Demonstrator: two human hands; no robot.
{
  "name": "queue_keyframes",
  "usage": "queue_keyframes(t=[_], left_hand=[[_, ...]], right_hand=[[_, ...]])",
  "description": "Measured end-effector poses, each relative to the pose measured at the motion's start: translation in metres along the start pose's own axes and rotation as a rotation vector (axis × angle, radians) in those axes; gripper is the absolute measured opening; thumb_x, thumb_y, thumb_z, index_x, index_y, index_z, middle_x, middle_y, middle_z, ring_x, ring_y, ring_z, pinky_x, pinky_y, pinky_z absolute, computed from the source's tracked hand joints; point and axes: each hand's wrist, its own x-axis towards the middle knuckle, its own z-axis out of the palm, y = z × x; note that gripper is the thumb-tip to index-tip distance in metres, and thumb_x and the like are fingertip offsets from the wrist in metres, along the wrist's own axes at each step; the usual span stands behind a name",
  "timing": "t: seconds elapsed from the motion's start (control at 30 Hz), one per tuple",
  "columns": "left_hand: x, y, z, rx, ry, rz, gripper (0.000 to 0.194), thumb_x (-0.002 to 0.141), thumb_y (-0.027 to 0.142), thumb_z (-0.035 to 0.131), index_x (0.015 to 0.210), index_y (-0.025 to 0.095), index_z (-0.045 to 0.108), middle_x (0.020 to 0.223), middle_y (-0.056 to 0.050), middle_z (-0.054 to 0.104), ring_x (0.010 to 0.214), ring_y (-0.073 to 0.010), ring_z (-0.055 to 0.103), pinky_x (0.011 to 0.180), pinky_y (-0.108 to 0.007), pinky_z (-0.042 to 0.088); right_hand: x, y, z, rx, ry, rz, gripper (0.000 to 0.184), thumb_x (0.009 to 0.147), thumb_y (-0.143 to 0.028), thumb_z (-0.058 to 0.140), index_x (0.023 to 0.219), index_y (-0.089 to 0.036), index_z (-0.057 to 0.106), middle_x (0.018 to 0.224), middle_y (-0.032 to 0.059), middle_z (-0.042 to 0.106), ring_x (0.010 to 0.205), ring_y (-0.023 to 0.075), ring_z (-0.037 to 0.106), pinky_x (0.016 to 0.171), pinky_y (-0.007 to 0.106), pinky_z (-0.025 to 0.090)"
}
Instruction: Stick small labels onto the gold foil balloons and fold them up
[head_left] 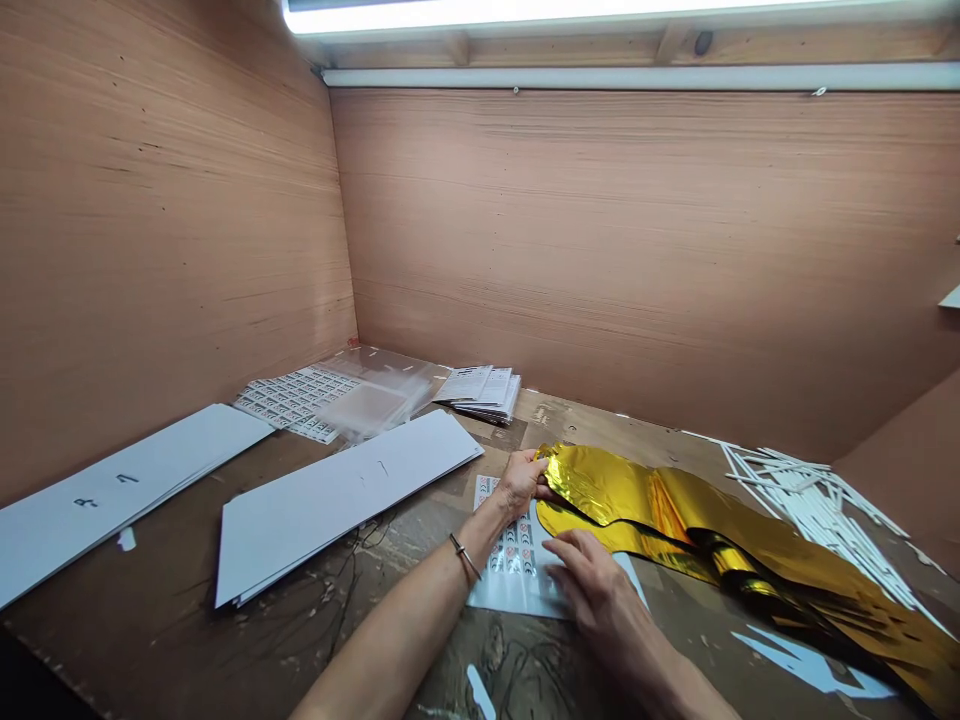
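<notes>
My left hand (519,482), with a bracelet at the wrist, is closed on the near end of a shiny gold foil balloon (600,478), which lies flat and lifts slightly there. Below it is a sheet of stickers (516,545) with CE marks and small red symbols, on white backing. My right hand (596,585) is over the right part of that sheet, just in front of the foil's lower layer. Its fingers are apart and bent a little, and I see nothing held in them.
Long white cards (337,500) lie at the left. Behind them are more sticker sheets (296,400), clear plastic bags (382,395) and a stack of printed papers (484,390). White sticks (825,510) are piled at the right. Wooden panels (637,240) enclose the worktop.
</notes>
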Motion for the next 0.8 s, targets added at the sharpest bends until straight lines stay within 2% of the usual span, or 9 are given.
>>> queue_keyframes(t=[0.13, 0.33, 0.57, 0.7, 0.8], left_hand=[[0.003, -0.003, -0.001, -0.007, -0.003, 0.009, 0.019, 0.06, 0.025, 0.06, 0.067, 0.011, 0.05, 0.054, 0.0, 0.05, 0.046, -0.0065, 0.046, 0.051, -0.024, 0.045], [0.008, -0.007, -0.003, -0.022, -0.008, 0.01, 0.019, 0.059, 0.024, 0.058, 0.071, 0.01, 0.052, 0.056, 0.0, 0.049, 0.049, -0.0091, 0.048, 0.05, -0.027, 0.045], [0.008, -0.006, -0.001, -0.021, 0.012, 0.019, 0.01, 0.061, 0.017, 0.053, 0.066, 0.01, 0.05, 0.055, 0.0, 0.047, 0.044, -0.006, 0.043, 0.046, -0.022, 0.042], [0.007, -0.005, 0.0, -0.019, 0.022, 0.021, 0.005, 0.062, 0.014, 0.05, 0.064, 0.01, 0.048, 0.051, 0.002, 0.042, 0.04, -0.0041, 0.037, 0.044, -0.022, 0.041], [0.007, -0.005, 0.0, -0.014, 0.026, 0.021, 0.006, 0.062, 0.014, 0.051, 0.065, 0.01, 0.048, 0.052, 0.001, 0.044, 0.041, -0.005, 0.039, 0.046, -0.024, 0.042]], right_hand=[[0.017, 0.004, 0.013, 0.009, -0.049, 0.058, 0.016, 0.082, -0.019, 0.04, 0.075, -0.019, 0.055, 0.08, 0.0052, 0.052, 0.077, 0.0173, 0.048, 0.067, 0.03, 0.041], [0.018, 0.006, 0.023, 0.07, -0.035, 0.063, 0.015, 0.081, -0.017, 0.042, 0.075, -0.017, 0.056, 0.079, 0.0051, 0.051, 0.077, 0.0169, 0.046, 0.069, 0.029, 0.037], [0.036, 0.001, 0.025, 0.004, -0.079, 0.256, 0.012, 0.075, -0.016, 0.049, 0.062, -0.017, 0.049, 0.073, 0.004, 0.051, 0.073, 0.0173, 0.047, 0.062, 0.027, 0.035], [0.037, 0.004, 0.033, -0.038, -0.054, 0.147, 0.012, 0.074, -0.009, 0.042, 0.066, -0.016, 0.046, 0.073, 0.0045, 0.05, 0.072, 0.0165, 0.045, 0.062, 0.027, 0.033], [0.033, 0.006, 0.04, -0.046, -0.019, 0.091, 0.015, 0.073, -0.005, 0.036, 0.066, -0.016, 0.044, 0.069, 0.0046, 0.048, 0.067, 0.016, 0.042, 0.061, 0.027, 0.032]])
